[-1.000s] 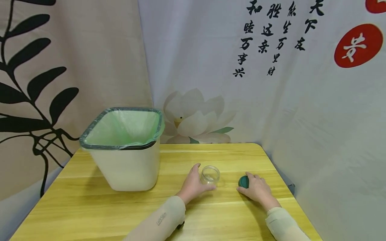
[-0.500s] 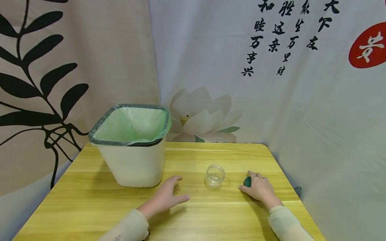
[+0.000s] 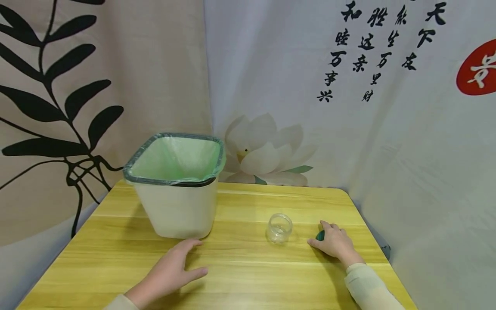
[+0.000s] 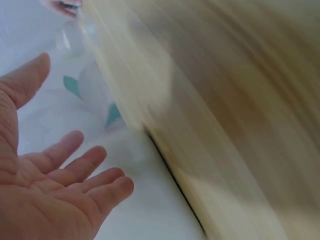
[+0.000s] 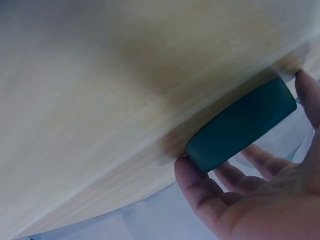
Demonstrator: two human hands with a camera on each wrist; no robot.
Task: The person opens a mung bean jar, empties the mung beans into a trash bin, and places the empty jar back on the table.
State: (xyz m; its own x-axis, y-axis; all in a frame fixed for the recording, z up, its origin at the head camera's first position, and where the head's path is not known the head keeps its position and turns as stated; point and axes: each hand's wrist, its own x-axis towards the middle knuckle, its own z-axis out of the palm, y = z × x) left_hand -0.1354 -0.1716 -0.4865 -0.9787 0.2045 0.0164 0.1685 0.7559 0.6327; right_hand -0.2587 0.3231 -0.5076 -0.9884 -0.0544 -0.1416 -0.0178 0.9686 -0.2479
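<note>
Right hand (image 3: 336, 244) fingers (image 5: 192, 181) pinch the green lid (image 5: 241, 126) flat on the desk (image 3: 248, 275). Left hand (image 3: 168, 275) idle, fingers spread, holding nothing. Open jar (image 3: 279, 228) at the lid's 9 o'clock, apart. Probably capping stage: next, lift lid, seat squarely on jar mouth.

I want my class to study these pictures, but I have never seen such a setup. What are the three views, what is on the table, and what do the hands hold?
No machine here: a person works with bare hands, wearing three cameras. The wide picture comes from the head; the two close, blurry ones come from the wrists. On the wooden table stand a white bin lined with a green bag, and a small clear jar with no lid on. The left hand lies open, holding nothing. The right hand grips a dark green lid lying on the table.
</note>
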